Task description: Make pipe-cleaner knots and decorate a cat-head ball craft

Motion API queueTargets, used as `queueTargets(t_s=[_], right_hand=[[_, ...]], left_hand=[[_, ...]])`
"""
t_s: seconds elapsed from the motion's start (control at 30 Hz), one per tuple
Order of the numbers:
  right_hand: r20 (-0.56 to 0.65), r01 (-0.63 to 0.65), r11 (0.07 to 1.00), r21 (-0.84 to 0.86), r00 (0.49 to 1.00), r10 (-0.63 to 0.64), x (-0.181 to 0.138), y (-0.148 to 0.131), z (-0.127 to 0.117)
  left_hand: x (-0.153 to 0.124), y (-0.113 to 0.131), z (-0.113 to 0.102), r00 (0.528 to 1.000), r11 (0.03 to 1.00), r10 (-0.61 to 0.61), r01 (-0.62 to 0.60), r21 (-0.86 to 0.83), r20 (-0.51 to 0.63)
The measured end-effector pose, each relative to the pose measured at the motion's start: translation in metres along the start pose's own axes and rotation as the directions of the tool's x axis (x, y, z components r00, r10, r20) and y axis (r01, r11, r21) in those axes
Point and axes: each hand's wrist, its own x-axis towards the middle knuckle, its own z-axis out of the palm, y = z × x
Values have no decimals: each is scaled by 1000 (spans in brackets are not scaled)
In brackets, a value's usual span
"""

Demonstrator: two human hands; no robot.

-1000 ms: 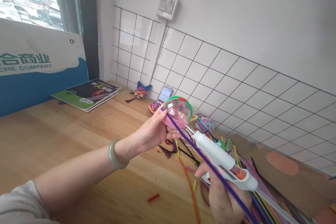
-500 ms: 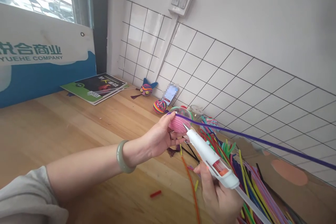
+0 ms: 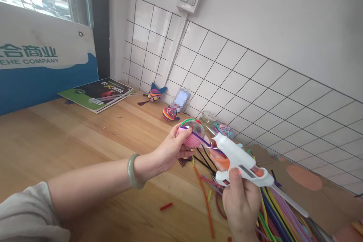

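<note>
My left hand is closed around a clear round ball whose lower half is wrapped in pink pipe cleaner. A purple pipe cleaner lies across the ball under my left thumb. My right hand grips a white hot glue gun, its nozzle up and left, just right of the ball. Some right fingers reach beneath the gun near the purple pipe cleaner; whether they pinch it, I cannot tell. A green strip edges the ball's top.
Loose coloured pipe cleaners spread over the right of the table beside brown cardboard. Along the wire grid stand a striped ball, an eared ball figure, a phone and a glass jar. A magazine lies at the left.
The glue gun has moved right, away from the ball, and turned side-on. The purple pipe cleaner, earlier stretched far to the right, now bends down along the ball. The view has shifted slightly.
</note>
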Motion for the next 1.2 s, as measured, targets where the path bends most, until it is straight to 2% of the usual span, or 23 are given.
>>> queueTargets(t_s=[0.07, 0.17, 0.33, 0.47, 0.63, 0.7, 0.77, 0.83, 0.9, 1.03, 1.2], right_hand=[[-66, -4, 999, -51, 998, 1, 1, 4, -1], [-86, -33, 999, -31, 996, 30, 2, 6, -2], [-23, -121, 989, 87, 992, 124, 0, 1, -1], [-4, -144, 987, 72, 990, 144, -2, -2, 0], [48, -135, 991, 23, 990, 133, -2, -2, -1], [78, -115, 993, -5, 990, 115, 0, -3, -4], [125, -85, 996, -33, 988, 88, 1, -3, -9], [177, -72, 997, -41, 981, 78, 3, -6, -14], [203, -62, 997, -44, 977, 70, 4, -9, -17], [225, 49, 990, -130, 974, -19, 6, -18, -16], [279, 242, 936, -255, 946, -168, 9, -21, -7]], left_hand=[[-1, -4, 0, 999, 999, 33, -34, 38, 12], [2, -8, -2, 995, 989, 102, -100, 113, -9], [13, -12, -10, 964, 950, 265, -254, 179, -39], [19, -16, -19, 953, 938, 298, -282, 202, -53], [24, -23, -28, 934, 834, 357, -329, 442, 21], [25, -24, -28, 968, 854, 249, -234, 465, 30], [27, -23, -28, 1000, 918, 16, -11, 396, -8], [29, -19, -28, 977, 939, -211, 211, 270, -30], [34, -15, -29, 943, 935, -331, 332, 127, -24], [43, -7, -35, 918, 910, -396, 396, -125, 23], [43, 0, -36, 942, 916, -329, 334, -221, 63]])
